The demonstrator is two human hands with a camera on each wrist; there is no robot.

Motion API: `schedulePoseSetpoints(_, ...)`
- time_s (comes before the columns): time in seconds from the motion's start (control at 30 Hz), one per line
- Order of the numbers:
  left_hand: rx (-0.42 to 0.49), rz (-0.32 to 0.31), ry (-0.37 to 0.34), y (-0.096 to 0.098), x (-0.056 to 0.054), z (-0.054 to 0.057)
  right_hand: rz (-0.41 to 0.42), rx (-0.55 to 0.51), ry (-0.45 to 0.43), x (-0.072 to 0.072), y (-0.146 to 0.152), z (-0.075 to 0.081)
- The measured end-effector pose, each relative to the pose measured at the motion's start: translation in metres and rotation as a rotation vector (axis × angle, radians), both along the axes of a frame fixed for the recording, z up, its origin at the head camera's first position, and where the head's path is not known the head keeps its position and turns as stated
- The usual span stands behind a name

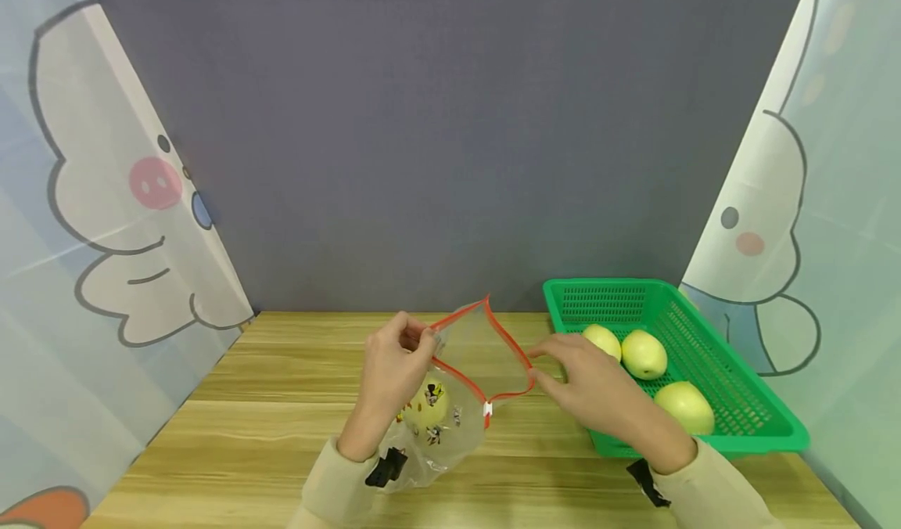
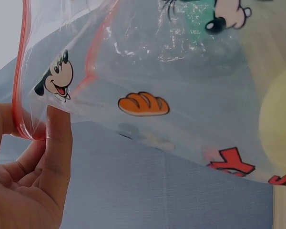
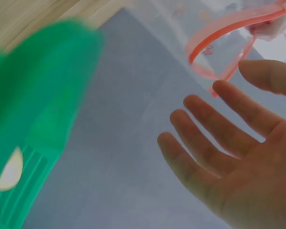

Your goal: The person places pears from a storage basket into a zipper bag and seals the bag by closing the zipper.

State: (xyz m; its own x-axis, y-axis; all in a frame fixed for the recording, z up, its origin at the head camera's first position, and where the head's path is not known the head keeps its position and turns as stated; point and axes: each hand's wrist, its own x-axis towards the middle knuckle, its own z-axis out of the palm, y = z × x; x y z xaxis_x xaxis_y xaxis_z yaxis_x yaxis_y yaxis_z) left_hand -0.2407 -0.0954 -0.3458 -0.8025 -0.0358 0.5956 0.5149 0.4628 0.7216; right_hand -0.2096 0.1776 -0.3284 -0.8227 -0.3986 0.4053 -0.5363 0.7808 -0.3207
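Note:
A clear zip bag (image 1: pixel 450 435) with a red zip strip, a white slider (image 1: pixel 488 409) and cartoon prints gapes wide at its mouth. One round pale-yellow fruit (image 2: pixel 281 119) is inside, near the bottom. My left hand (image 1: pixel 397 361) pinches the bag's left rim between thumb and fingers; in the left wrist view the hand (image 2: pixel 33 171) holds the red strip's end. My right hand (image 1: pixel 594 384) is by the mouth's right corner. Its fingers are spread and relaxed in the right wrist view, where the hand (image 3: pixel 238 152) holds nothing.
On the right of the wooden table (image 1: pixel 239 435) stands a green plastic basket (image 1: pixel 739 388), close to my right forearm. Round pale-yellow fruits (image 1: pixel 644 354) lie in it. A grey cloth wall (image 1: pixel 450 138) rises behind the table, with cartoon-printed curtains (image 1: pixel 113 278) at both sides.

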Motion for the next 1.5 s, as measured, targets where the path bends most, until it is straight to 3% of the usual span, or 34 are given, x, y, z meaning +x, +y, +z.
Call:
schedulePoseSetpoints(0.3,0.021,-0.028,-0.025,-0.001,0.001,-0.001,-0.093,0.133,0.039,-0.002,0.021,0.0)
schedulePoseSetpoints(0.6,0.025,-0.026,-0.024,-0.001,0.001,0.0,-0.184,0.186,0.005,0.0,0.047,-0.005)
schedulePoseSetpoints(0.87,0.04,-0.051,-0.028,-0.002,0.0,0.0,-0.258,0.304,-0.015,-0.004,0.074,-0.016)
schedulePoseSetpoints(1.5,0.041,-0.071,-0.036,-0.003,0.0,0.0,-0.327,0.251,-0.162,-0.015,0.128,-0.039)
